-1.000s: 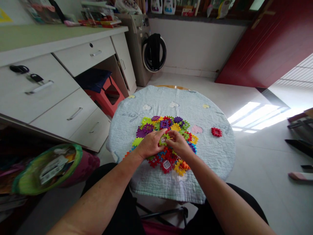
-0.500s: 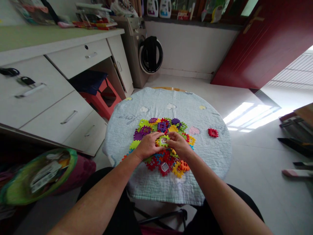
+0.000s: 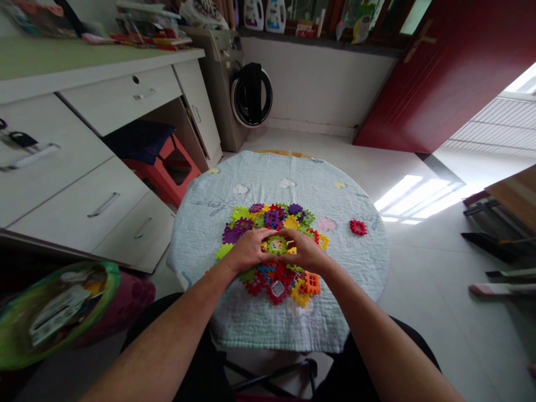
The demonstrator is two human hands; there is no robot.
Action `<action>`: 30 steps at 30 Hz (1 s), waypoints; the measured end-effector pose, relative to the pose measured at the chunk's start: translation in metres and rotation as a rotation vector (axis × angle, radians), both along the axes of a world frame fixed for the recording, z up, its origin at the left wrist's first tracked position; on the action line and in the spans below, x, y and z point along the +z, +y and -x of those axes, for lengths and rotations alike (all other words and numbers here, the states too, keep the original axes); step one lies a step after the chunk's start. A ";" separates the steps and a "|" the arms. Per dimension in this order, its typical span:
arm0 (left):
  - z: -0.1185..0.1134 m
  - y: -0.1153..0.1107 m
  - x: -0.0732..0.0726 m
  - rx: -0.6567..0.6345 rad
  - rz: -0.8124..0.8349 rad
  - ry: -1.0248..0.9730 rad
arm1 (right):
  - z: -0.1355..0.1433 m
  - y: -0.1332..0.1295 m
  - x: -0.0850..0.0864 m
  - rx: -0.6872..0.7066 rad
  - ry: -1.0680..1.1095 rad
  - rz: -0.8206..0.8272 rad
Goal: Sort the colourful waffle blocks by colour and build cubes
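Between my two hands is a light green building block [image 3: 277, 244] with notched edges and a window-like opening. My left hand [image 3: 250, 249] grips its left side, fingers curled round it. From the other side my right hand [image 3: 307, 249] closes on the same block with thumb and fingers. Beneath and around them lies a heap of notched plastic pieces in several colours, among them a purple piece [image 3: 272, 218], a red piece with a white grid [image 3: 277, 288], a yellow piece [image 3: 300, 292] and an orange piece [image 3: 312, 282]. Part of the heap is hidden by my hands.
The round table wears a pale blue cloth [image 3: 268, 324]. One red piece [image 3: 358, 227] lies apart at the right. A red stool [image 3: 178, 167] stands beyond the table's left side, and a lined bin [image 3: 113, 279] is near my left leg.
My right hand's fingers have shifted around the green block's right side, and the block is tilted differently. The whole view has moved slightly, so the scene sits further left.
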State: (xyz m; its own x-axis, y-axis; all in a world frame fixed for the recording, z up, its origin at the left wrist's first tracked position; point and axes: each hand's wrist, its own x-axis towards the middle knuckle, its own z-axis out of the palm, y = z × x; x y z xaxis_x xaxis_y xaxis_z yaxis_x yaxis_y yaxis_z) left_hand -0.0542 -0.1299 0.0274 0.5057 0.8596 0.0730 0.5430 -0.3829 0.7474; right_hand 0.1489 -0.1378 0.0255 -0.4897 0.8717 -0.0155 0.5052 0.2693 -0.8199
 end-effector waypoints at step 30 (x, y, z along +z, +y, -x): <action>-0.023 -0.013 0.000 0.316 0.802 -0.759 | 0.017 -0.016 0.016 -0.079 -0.367 -0.448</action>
